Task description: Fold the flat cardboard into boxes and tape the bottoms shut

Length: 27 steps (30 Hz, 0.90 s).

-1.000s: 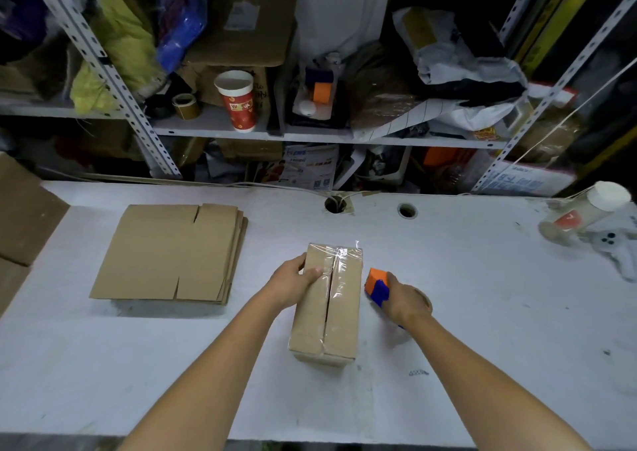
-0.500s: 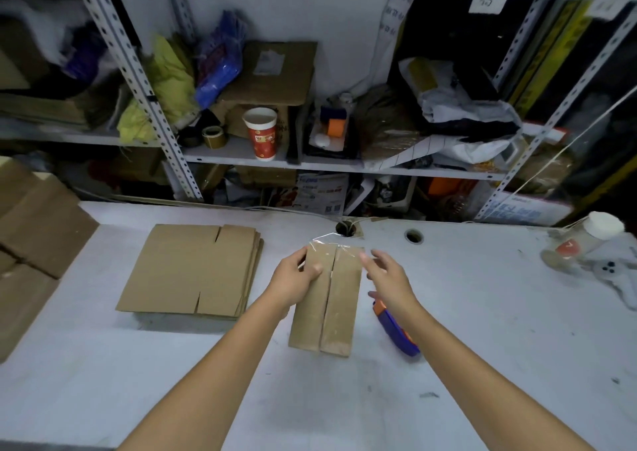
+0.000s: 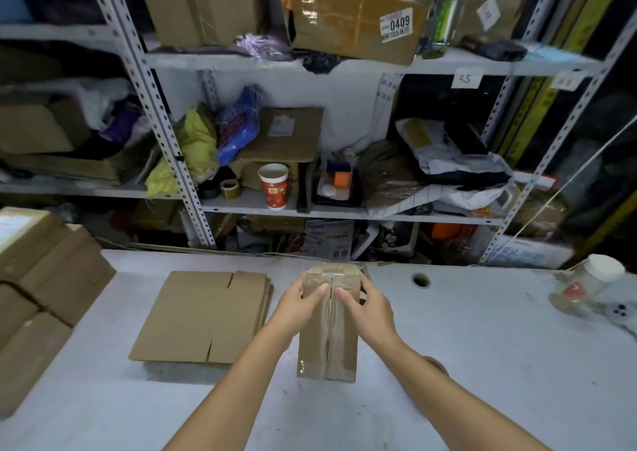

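Box taped along seam; we clamp left hand and right hand round its sides; inside hidden.

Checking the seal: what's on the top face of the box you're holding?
Clear tape runs down the centre seam of the box; left hand and right hand grip its far end, thumbs hiding some tape there.
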Motion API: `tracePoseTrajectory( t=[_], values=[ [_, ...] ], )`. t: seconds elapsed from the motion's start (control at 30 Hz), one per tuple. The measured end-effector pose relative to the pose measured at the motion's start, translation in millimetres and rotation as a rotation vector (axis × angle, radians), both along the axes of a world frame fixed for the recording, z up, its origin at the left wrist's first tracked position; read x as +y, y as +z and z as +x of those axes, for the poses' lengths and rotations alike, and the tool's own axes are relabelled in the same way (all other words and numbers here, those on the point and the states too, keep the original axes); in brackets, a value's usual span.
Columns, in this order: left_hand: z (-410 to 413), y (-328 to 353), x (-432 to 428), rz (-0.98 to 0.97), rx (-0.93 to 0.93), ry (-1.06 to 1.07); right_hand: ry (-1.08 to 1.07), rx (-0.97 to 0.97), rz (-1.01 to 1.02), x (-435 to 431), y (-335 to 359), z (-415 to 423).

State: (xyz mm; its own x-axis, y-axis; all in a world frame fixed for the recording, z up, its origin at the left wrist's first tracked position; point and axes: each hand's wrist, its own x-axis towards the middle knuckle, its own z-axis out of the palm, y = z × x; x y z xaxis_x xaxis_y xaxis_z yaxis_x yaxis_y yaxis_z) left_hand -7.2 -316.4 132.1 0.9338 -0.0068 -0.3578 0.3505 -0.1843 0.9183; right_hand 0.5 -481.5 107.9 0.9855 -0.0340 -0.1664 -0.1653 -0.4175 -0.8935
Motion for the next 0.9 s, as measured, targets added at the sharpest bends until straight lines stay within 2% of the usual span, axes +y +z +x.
tracePoseTrajectory(
  t=[0.23,0.4,0.63,0.9],
  values=[
    [6,-12,1,0.058,0.086,-0.041,0.064,-0.04,-0.058,-11,0,-7],
    [5,-18,-1,0.033,0.088,0.071,0.093,-0.041,-0.066,-19,2,-6],
    [-2,-20,-9,-0.014,-0.025,0.099,0.072,0.05,0.164,-18,3,-3],
    [-4,-23,-9,0.002,-0.054,0.098,0.038,0.044,0.198,-10,-5,-8]
  ],
)
